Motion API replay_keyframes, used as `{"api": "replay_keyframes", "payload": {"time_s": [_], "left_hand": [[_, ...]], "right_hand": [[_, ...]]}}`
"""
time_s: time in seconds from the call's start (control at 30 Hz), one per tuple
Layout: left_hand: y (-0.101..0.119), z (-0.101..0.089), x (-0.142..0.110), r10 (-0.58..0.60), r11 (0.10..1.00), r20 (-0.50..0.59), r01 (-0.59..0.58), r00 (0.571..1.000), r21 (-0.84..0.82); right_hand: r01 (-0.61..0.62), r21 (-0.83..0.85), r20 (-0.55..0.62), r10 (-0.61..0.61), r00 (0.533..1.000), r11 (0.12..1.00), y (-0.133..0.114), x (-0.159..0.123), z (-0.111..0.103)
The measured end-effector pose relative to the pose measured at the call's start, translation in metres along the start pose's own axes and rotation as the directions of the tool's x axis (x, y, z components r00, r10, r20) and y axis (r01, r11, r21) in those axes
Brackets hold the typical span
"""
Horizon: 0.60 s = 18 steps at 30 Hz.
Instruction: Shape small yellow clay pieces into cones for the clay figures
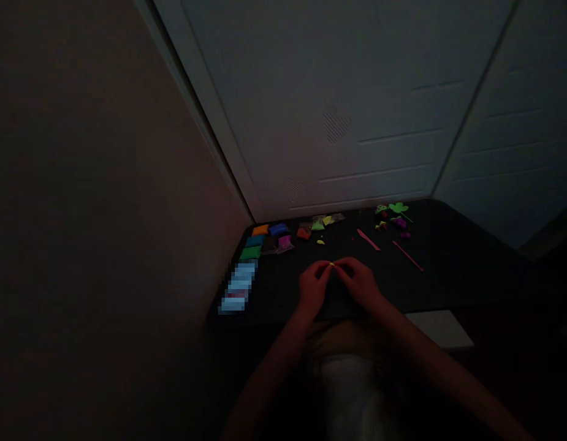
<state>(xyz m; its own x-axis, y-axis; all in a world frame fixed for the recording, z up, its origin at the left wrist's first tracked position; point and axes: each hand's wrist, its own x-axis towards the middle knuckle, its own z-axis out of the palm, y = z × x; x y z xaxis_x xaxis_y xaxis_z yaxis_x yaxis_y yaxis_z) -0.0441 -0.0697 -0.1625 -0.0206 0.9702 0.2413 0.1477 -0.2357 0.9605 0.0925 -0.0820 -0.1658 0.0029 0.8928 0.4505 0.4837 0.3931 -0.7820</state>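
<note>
Bare hands (314,283) & forearms (281,355), brn./pale clothes (350,389)

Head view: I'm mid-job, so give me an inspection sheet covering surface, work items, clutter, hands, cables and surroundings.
Surface: dark table, dimly lit.
Work items: small yellow piece at the fingertips of both hands; second yellow piece lies beyond them.
Clutter: coloured packets at back left; pink knife and pink stick to the right; green clover shape and purple pieces at back right; pixelated patch at left, contents unreadable.
Hands: left hand and right hand pinching together.
Cables: nothing seen.
Surroundings: pale panel behind, plain wall at left.
</note>
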Motion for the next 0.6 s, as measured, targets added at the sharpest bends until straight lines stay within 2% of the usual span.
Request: {"api": "replay_keyframes", "payload": {"time_s": [0.6], "left_hand": [[0.0013,0.0009,0.0005,-0.005,1.000,0.032,0.005,0.999,-0.003]], "right_hand": [[-0.045,0.044,-0.009,0.045,0.999,0.998,-0.0017,-0.0004,-0.0017]]}}
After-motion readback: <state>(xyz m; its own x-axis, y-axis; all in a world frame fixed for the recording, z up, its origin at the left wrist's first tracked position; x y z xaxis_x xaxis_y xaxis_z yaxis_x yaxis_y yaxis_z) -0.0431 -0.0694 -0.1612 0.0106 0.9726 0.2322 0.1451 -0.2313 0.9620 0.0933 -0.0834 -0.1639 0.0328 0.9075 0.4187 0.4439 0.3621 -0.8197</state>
